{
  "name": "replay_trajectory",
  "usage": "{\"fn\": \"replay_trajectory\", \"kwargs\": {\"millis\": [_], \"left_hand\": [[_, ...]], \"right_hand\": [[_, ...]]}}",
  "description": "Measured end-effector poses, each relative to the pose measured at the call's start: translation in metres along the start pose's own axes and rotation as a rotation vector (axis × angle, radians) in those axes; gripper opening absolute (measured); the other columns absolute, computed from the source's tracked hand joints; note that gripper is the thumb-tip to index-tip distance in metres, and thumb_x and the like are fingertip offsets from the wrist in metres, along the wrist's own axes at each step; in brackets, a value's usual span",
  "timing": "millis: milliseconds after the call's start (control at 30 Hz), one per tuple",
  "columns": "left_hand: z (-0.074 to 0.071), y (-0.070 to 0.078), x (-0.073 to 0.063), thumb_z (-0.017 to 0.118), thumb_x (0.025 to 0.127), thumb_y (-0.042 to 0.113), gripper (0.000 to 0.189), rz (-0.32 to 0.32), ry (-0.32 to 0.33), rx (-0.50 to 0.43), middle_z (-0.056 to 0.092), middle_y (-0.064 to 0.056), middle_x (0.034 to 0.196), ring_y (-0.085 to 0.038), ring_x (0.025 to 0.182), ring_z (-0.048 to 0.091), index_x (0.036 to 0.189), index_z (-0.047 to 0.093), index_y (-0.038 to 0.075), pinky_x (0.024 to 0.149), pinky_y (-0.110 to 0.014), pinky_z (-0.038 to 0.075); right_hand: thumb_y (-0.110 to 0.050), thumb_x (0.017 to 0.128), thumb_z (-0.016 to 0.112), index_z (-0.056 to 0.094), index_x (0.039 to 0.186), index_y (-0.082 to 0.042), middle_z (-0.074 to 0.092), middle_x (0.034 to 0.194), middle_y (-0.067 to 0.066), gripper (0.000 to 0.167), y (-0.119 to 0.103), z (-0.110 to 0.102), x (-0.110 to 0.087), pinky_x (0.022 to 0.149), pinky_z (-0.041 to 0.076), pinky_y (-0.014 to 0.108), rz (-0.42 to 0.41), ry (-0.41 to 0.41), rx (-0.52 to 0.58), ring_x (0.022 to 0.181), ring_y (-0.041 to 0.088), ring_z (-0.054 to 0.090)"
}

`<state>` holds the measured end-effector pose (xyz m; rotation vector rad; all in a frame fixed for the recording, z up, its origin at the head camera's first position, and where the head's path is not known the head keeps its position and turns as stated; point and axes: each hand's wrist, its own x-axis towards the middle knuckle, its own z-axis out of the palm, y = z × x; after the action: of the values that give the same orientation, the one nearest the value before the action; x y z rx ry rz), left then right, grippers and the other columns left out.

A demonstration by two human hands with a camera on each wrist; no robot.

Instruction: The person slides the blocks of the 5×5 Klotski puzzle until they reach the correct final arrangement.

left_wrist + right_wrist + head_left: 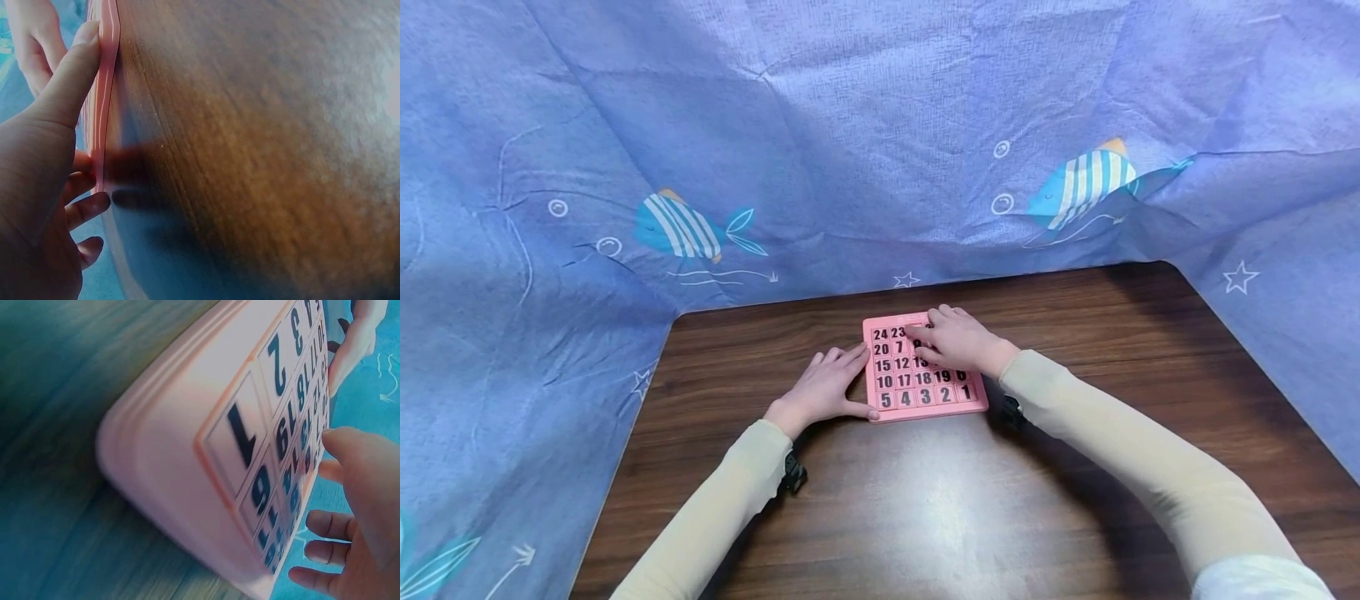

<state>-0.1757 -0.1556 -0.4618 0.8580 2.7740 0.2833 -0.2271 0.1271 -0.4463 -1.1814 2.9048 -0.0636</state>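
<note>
A pink number slide puzzle (pixel 906 413), with black numerals on its square tiles, lies flat on the brown table. My left hand (pixel 822 387) is spread along its left side, the thumb on the near left corner and a fingertip at the edge farther up. In the left wrist view that thumb (pixel 72 78) touches the pink rim. Over the upper right of the puzzle reaches my right hand (pixel 961 340), its index finger extended onto the top row beside 23. It hides several tiles there. The right wrist view shows this hand (pixel 369 506) beyond the tiles 1 and 2.
The wood-grain table (pixel 880 517) has rounded far corners. A blue cloth (pixel 865 150) printed with striped fish hangs behind it and at both sides. Black wrist devices sit under both sleeves.
</note>
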Motion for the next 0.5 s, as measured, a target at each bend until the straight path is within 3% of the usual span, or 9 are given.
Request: {"fn": "replay_trajectory", "kwargs": {"millis": [167, 500], "left_hand": [[0.0016, 0.0004, 0.0006, 0.075, 0.081, 0.073, 0.115, -0.007, -0.012, -0.001, 0.027, -0.008, 0.171, -0.029, 0.139, 0.042, 0.165, 0.030, 0.010, 0.108, -0.048, 0.035], [0.0006, -0.0003, -0.0008, 0.075, 0.081, 0.073, 0.113, -0.010, -0.006, 0.004, 0.028, -0.008, 0.171, -0.028, 0.139, 0.042, 0.164, 0.031, 0.009, 0.108, -0.048, 0.034]], "right_hand": [[-0.040, 0.105, 0.058, 0.061, 0.148, -0.020, 0.059, 0.107, 0.016, 0.047, -0.0073, -0.0006, 0.0061, 0.085, 0.045, 0.050, -0.005, -0.013, -0.008, 0.099, 0.031, 0.051], [-0.042, 0.105, 0.058, 0.059, 0.151, -0.023, 0.059, 0.106, 0.015, 0.050, -0.0069, 0.0003, 0.0051, 0.089, 0.044, 0.049, 0.002, -0.032, -0.022, 0.099, 0.030, 0.050]]}}
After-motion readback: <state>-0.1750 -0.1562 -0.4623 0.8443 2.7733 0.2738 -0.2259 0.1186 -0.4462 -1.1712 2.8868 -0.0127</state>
